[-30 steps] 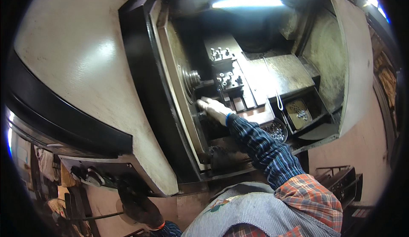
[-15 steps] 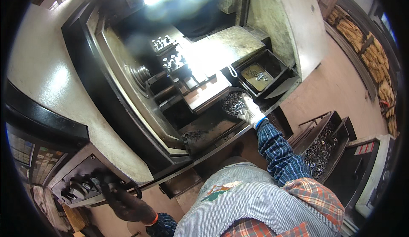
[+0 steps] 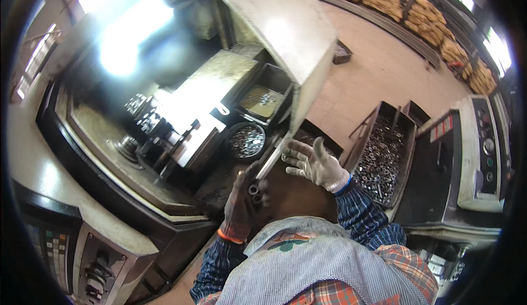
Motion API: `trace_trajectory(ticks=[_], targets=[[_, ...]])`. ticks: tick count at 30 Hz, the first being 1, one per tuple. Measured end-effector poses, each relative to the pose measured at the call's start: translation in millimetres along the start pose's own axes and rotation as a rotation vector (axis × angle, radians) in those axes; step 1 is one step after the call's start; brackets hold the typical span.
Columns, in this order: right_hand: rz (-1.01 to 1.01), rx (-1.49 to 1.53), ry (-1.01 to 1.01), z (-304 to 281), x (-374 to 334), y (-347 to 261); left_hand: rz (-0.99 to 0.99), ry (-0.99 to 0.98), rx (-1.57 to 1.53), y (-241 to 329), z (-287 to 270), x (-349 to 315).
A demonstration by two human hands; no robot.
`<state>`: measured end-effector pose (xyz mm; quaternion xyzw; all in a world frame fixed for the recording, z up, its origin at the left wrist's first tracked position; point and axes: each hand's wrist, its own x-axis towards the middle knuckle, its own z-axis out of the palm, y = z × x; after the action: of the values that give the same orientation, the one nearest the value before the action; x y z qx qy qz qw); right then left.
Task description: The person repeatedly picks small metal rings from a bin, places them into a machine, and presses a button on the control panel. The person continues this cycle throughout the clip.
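My left hand (image 3: pixel 240 203), in a dark glove with an orange cuff, is in front of the machine opening. Several small metal rings (image 3: pixel 255 191) show at its palm, partly smeared by motion. Just to the right is my right hand (image 3: pixel 317 166), in a white glove with a blue cuff, its fingers spread and nothing seen in them. A round dark pan (image 3: pixel 229 147) full of small metal rings stands inside the opening, beyond my left hand. Behind it, an oily tray (image 3: pixel 250 110) holds a few shiny nut-like parts.
The machine's pale door (image 3: pixel 296 47) stands to the right of the opening. A long metal bin (image 3: pixel 399 181) of small parts is at right, beside another machine's control panel (image 3: pixel 483 157). Inside, a bright fixture (image 3: pixel 192 146) carries metal parts. A knob panel (image 3: pixel 99 266) is at lower left.
My left hand has moved from the knob panel to in front of the opening and now has metal rings. My right hand has left the round pan and opened. The view has swung right.
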<state>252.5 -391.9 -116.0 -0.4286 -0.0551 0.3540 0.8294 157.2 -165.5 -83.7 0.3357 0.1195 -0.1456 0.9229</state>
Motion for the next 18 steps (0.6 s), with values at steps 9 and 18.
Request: trace_trajectory(ticks=[9, 18], targets=[[-0.583, -1.841, 0.487, -30, -160, -55, -0.495, -0.288, 0.005, -136, 120, 102], [-0.556, -1.756, 0.844, -94, -258, -61, -0.706, -0.425, 0.015, -246, 202, 127]])
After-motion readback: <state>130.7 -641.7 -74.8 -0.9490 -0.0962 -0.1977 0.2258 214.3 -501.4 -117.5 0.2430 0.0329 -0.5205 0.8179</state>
